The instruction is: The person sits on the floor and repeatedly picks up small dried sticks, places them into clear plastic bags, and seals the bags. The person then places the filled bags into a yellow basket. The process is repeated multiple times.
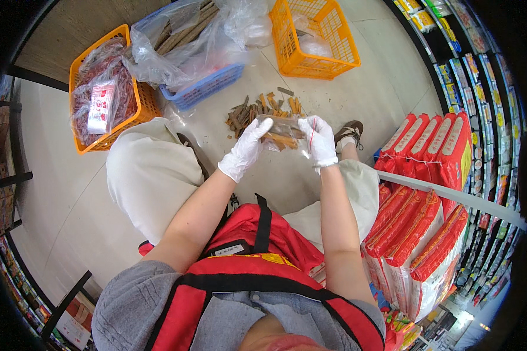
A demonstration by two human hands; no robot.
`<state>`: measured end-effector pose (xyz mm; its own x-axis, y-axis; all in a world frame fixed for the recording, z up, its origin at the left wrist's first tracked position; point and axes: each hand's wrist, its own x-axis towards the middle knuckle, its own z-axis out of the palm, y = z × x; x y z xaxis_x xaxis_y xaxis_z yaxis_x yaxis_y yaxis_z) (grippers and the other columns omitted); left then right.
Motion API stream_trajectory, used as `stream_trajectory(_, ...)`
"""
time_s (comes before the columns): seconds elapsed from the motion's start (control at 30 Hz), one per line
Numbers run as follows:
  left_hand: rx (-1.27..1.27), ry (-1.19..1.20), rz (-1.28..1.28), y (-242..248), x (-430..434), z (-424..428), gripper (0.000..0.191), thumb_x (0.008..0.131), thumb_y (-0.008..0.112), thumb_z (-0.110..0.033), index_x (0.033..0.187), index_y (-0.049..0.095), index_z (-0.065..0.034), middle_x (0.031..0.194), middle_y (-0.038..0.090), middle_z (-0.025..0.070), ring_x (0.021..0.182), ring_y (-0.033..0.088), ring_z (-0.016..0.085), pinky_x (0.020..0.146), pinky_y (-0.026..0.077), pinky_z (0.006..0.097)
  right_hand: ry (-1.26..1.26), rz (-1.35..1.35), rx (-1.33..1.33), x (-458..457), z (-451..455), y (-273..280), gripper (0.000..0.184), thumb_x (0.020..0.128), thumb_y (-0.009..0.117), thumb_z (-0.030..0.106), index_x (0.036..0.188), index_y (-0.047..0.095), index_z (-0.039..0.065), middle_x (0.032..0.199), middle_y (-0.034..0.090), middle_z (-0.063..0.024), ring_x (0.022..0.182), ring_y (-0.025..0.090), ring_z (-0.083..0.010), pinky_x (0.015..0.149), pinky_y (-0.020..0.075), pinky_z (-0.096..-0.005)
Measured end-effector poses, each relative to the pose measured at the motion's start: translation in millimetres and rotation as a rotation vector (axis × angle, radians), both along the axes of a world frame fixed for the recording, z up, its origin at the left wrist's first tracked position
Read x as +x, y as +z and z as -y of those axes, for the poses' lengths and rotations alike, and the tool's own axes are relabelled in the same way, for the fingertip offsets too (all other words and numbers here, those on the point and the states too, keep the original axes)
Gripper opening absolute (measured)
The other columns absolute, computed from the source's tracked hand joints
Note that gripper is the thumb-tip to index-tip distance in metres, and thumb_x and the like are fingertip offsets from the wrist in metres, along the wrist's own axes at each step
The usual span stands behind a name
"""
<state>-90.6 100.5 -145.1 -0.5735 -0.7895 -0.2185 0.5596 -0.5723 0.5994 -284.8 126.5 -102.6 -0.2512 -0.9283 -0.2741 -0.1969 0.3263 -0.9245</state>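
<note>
My left hand, in a white glove, grips the left side of a small clear plastic bag holding brown bark pieces that look like cassia bark. The gloved right hand pinches the bag's other end, where a red line shows along the edge. Just beyond my hands, a loose pile of bark pieces lies on the tiled floor, partly hidden by the bag and my left hand. Whether the bag's mouth is sealed cannot be made out.
An orange basket of bagged dark red goods carries a packet of clear bags. Beside it, a blue basket bears long bark sticks in plastic. Another orange basket stands at the back. Red sacks and shelves flank my right.
</note>
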Motion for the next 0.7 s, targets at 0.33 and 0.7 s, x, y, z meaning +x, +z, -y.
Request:
stream_trajectory(0.33, 0.092, -0.043, 0.112, -11.0, 2.5, 2.8, 0.036, 0.088, 0.069, -0.011, 0.120, 0.056, -0.0052, 0.097, 0.067, 0.0036, 0.059, 0.050, 0.003, 0.048, 0.038, 0.0172, -0.067, 0.421, 0.190, -5.9, -11.4, 10.1, 0.027, 0.097, 0.059, 0.024, 0.111, 0.061, 0.001, 0.085, 0.066, -0.0081, 0.052, 0.057, -0.0115, 0.043, 0.0415, -0.0246)
stream_trajectory(0.7, 0.097, -0.064, 0.011, -4.6, -5.5, -2.5, 0.045, 0.080, 0.070, 0.003, 0.121, 0.054, -0.0038, 0.096, 0.068, 0.0042, 0.061, 0.049, 0.003, 0.050, 0.032, 0.0177, -0.125, 0.360, 0.037, -0.6, -16.0, 1.8, 0.020, 0.099, 0.054, 0.022, 0.103, 0.062, 0.005, 0.071, 0.063, -0.0033, 0.051, 0.052, -0.0081, 0.046, 0.0383, -0.0212)
